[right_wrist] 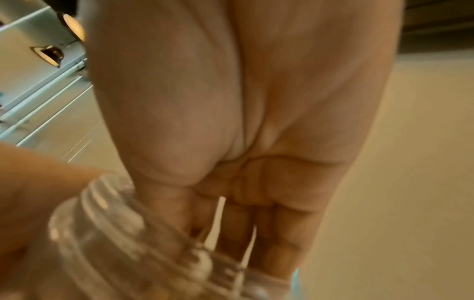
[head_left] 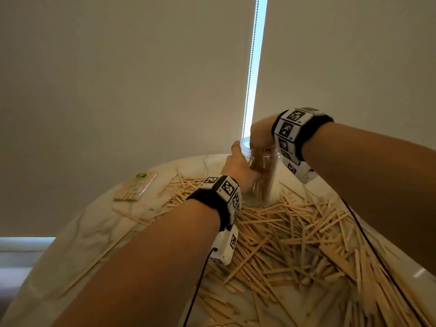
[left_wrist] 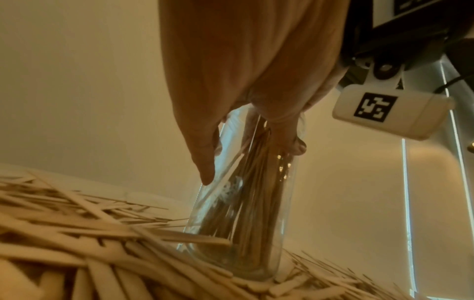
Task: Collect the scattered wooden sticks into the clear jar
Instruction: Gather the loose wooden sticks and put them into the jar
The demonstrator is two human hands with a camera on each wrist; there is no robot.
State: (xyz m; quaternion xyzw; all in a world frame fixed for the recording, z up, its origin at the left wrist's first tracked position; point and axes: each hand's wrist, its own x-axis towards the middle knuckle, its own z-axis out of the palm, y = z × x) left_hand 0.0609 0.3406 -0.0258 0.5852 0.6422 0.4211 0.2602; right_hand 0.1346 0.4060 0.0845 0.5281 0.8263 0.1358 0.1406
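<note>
My left hand [head_left: 238,167] grips the upright clear jar [head_left: 260,182]; right hand [head_left: 262,133] fingers reach straight down its mouth, pinching wooden sticks [left_wrist: 252,192].

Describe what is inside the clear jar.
Inside the clear jar stands a bundle of wooden sticks, with the right hand's fingers reaching in. The stick tops are hidden by those fingers.

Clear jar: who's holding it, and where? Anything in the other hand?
Left hand grips the clear jar by its upper side wall. Right hand reaches into its mouth; any held sticks cannot be told.
</note>
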